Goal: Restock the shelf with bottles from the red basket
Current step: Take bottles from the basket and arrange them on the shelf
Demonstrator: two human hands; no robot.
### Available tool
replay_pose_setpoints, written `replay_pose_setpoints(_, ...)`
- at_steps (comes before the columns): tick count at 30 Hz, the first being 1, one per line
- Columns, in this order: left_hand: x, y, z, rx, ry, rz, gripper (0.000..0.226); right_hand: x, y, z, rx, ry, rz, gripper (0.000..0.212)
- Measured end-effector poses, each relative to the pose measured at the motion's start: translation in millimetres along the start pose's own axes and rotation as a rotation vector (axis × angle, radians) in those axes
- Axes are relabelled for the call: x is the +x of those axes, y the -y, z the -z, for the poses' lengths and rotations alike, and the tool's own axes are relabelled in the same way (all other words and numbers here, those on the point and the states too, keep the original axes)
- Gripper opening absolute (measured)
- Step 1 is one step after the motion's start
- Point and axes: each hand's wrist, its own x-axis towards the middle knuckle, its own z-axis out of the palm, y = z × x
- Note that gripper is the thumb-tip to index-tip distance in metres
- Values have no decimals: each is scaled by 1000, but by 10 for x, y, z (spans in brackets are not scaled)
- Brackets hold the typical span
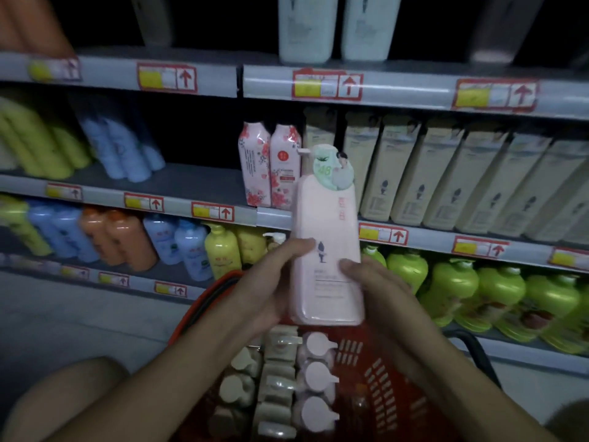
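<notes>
Shelves [204,183] of bottles filled the frame's upper half; the red basket [376,371] sat at lower centre, holding more pump bottles. Above it, the left hand [271,282] and right hand [376,288] clasped a pink bottle [328,250] by its lower sides. It looked rigid, smooth, probably heavy; a low two-sided grip suited it.

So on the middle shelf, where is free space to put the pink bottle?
Both hands hold the pink bottle above the red basket. The middle shelf is bare between the blue bottles and the floral pink bottles. Right of those, the cream bottles stand packed with no gap.
</notes>
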Motion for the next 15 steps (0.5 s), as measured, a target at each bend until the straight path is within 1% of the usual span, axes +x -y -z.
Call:
replay_pose_setpoints(2, -80, -111, -175, 70, -32, -106, 37, -71, 191, -25, 102, -10, 40, 39)
replay_pose_setpoints(3, -134, -174, -268, 100, -41, -153, 39, -111, 320, -39, 104, -54, 71, 38)
replay_pose_setpoints(5, -252, -291, -428, 124, -23, -215, 38, -213, 601, -63, -22, -156, 153, 32)
replay_pose_setpoints(8, -407, -489, -639, 127, 32, -311, 41, -429, 1016, -146, -231, -144, 273, 47)
replay_pose_setpoints(11, -577, -720, -851, 161, 61, -409, 39, -637, 1328, -271, -401, -163, 371, 48)
replay_pose_setpoints(15, -775, -945, -1099, 282, 64, -512, 44, -812, 1583, -396, -400, -135, 455, 49)
